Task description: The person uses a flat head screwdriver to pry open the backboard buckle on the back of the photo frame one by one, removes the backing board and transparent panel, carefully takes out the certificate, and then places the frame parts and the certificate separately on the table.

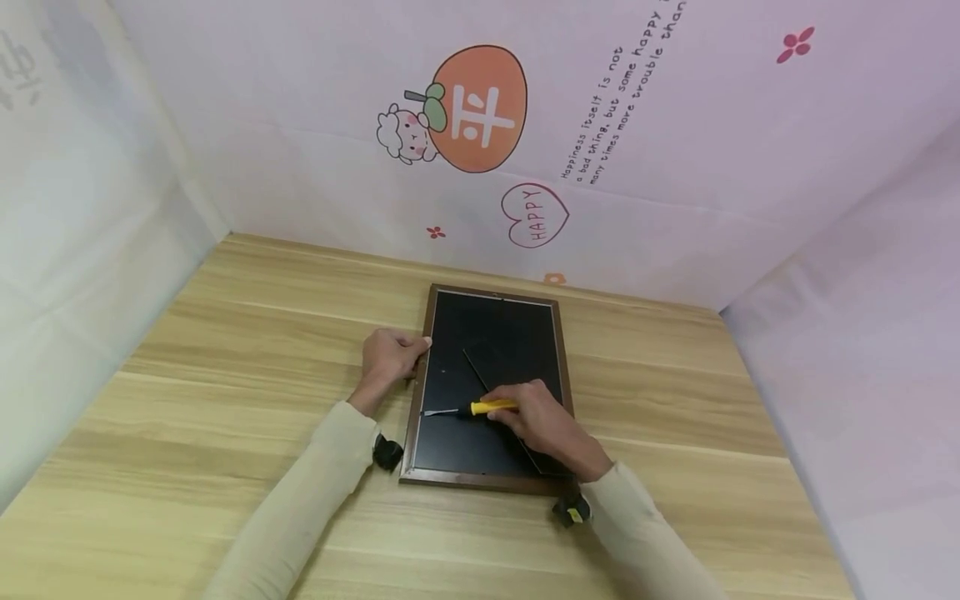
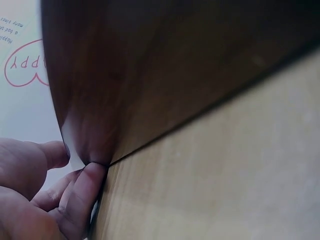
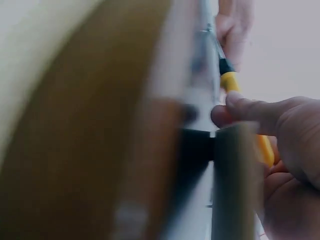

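A picture frame [image 1: 480, 479] with a brown rim lies back side up on the wooden table, showing its black backing board [image 1: 457, 450]. My left hand [image 1: 388, 357] grips the frame's left side, thumb on top and fingers against the outer side [image 2: 145, 95], as the left wrist view shows. In my right hand [image 1: 543, 425] is a screwdriver [image 1: 491, 407] with a yellow handle [image 3: 231, 82]. Its flat metal tip points left and meets the inner edge of the left rim, below my left hand. A slanted black stand flap [image 1: 551, 463] on the backing is partly hidden under my right hand.
The wood-grain table [image 1: 247, 358] spreads around the frame on all sides. A printed pale cloth [image 1: 322, 150] hangs as a wall close behind the frame's far edge. More cloth walls [image 1: 862, 333] border the table left and right.
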Demonstrator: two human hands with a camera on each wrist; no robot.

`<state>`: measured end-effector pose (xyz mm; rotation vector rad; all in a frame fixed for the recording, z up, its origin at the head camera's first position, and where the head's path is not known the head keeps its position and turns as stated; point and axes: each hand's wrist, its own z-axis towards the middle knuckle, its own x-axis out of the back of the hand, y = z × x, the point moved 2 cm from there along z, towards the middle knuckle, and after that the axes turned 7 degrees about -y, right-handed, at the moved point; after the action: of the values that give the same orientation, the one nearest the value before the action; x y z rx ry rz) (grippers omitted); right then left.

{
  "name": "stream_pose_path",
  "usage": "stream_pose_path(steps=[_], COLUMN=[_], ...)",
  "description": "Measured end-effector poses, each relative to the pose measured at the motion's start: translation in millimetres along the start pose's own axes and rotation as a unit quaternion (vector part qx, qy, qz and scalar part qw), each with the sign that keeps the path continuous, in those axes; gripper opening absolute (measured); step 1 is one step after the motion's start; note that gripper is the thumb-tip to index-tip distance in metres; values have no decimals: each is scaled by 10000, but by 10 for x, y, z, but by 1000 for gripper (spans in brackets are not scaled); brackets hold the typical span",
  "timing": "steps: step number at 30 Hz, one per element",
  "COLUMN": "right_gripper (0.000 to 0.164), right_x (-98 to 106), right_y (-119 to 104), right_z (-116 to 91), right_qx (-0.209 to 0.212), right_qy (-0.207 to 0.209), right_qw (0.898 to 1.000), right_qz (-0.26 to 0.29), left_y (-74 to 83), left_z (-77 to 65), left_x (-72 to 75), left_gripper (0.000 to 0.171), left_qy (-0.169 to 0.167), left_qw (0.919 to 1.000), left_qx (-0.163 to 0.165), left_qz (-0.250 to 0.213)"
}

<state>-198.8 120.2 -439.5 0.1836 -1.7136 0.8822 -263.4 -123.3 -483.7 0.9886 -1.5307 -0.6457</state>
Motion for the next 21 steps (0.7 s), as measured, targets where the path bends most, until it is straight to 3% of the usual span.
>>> stream_pose_path(steps=[7,21], right_gripper=[21,17], right_x=[-52,142], right_y=[0,-135], right_z=[-41,-20], right_qx=[134,93], right_qy=[198,-255], right_qw=[9997,9995], right_qz=[-52,-132], left_y=[10,-12], left_z=[-6,8], left_x=[-3,-14], left_gripper=[31,30], left_qy=[67,-43], left_qw=[10000,9999], left_qx=[-21,-42], left_qz=[59,-114])
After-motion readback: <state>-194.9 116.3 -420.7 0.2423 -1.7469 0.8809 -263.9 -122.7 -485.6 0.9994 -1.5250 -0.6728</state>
